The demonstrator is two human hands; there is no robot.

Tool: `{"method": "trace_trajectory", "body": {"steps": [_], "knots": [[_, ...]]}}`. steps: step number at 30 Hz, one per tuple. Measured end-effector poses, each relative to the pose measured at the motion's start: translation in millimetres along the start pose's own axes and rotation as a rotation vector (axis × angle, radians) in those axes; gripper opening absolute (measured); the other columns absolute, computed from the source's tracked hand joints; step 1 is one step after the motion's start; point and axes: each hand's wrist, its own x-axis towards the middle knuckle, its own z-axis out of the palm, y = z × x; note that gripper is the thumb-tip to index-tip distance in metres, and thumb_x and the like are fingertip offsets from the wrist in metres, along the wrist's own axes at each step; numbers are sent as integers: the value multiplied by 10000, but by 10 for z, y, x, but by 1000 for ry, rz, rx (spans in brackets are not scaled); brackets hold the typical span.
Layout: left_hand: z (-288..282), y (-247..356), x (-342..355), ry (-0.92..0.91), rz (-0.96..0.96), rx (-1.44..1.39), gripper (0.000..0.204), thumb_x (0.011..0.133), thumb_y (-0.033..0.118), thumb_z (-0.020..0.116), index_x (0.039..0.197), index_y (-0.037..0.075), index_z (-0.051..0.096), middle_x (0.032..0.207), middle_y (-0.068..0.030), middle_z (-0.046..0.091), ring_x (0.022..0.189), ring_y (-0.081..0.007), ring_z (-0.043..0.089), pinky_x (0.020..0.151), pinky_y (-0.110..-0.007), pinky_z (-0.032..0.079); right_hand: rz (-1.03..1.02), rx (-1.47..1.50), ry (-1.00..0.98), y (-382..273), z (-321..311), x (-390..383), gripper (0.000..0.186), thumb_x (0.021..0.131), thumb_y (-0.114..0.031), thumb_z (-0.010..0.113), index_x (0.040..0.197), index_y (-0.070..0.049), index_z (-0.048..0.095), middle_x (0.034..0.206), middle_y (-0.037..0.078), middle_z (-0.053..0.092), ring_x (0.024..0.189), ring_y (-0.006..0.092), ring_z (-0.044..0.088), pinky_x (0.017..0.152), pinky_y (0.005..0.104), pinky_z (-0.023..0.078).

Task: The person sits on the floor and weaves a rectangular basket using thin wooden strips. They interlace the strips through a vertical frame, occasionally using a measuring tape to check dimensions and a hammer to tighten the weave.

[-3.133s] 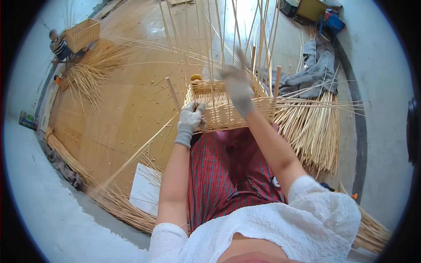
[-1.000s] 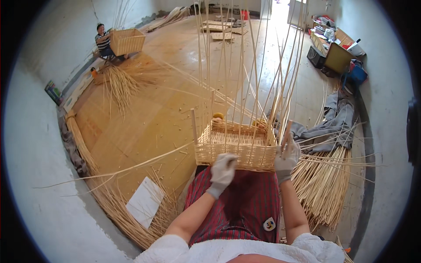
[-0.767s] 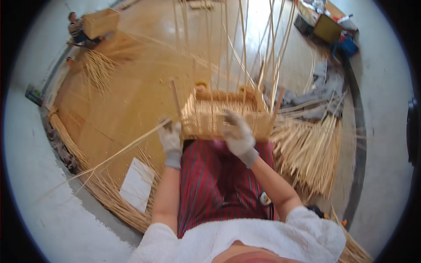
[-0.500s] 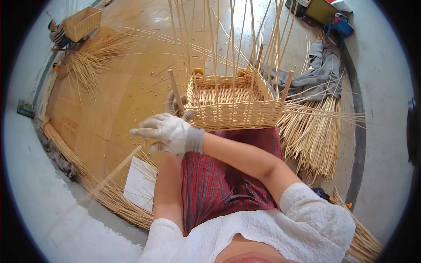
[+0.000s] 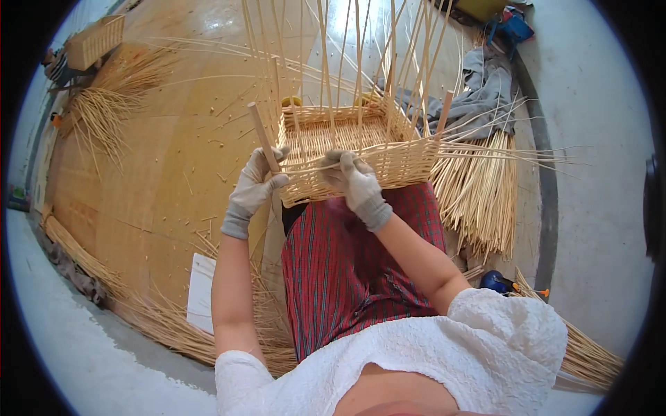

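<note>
A rectangular wicker basket (image 5: 409, 166) with low woven walls sits at my lap, tilted a little. Tall upright canes (image 5: 324, 55) rise from its sides, and thick wooden posts stand at its corners. My left hand (image 5: 251, 188), in a pale work glove, is closed round the near left corner, with its fingers at the base of the wooden post (image 5: 262, 132). At the middle of the near wall, my gloved right hand (image 5: 357, 186) pinches a thin weaving cane (image 5: 305, 163) along the top edge. Its fingertips partly hide the weave.
Bundles of loose cane lie to the right (image 5: 482, 201), along the lower left and at the far left (image 5: 104, 111). A grey cloth (image 5: 479, 87) is heaped behind the right bundle. Another person holds a wicker basket (image 5: 96, 43) at the upper left. A white sheet (image 5: 201, 292) lies by my left forearm.
My right hand has swung from across my left forearm over to the middle of the near wall, where it grips the cane. My left hand stays at the corner. The whole view has shifted slightly.
</note>
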Motion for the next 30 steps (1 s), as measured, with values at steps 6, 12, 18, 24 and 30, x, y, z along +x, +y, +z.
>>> {"method": "trace_trajectory", "body": {"steps": [6,12,18,24,30], "knots": [[346,-155,59,298,30,-161,271,924,-28,679,1143,103,588,1147,-13,632,1066,-120,580,936,-294,491,-760,-1063,-164,-408,720,495,390,983,-75,601,1367,-138,580,1153,92,711,996,192,701,879,337,563],[487,-293,96,522,51,-208,265,920,-38,675,1135,93,594,1071,15,589,963,-92,547,868,-258,474,-654,-419,-309,-718,660,535,686,976,-77,585,1574,-193,268,1098,117,713,956,238,705,777,348,575],[1055,115,-83,930,288,899,614,872,83,757,1430,127,504,1314,-130,567,1092,-275,625,1027,-374,470,-159,-415,50,-825,-723,-128,215,1044,-120,547,1258,-124,572,1062,77,722,965,182,721,602,239,535],[1609,61,97,348,85,1259,740,836,74,718,1489,344,499,1297,-77,557,1022,-332,654,879,-435,543,-1017,-1185,-102,-1174,216,639,560,963,-25,601,1490,-132,448,1282,159,659,1062,229,695,834,330,579],[1452,-137,188,361,184,1335,628,836,81,716,1415,293,594,1247,-102,580,987,-297,651,847,-421,537,-721,-604,-185,-1253,-603,400,683,957,8,572,1560,-96,270,1030,126,661,888,167,663,835,344,574]]}}
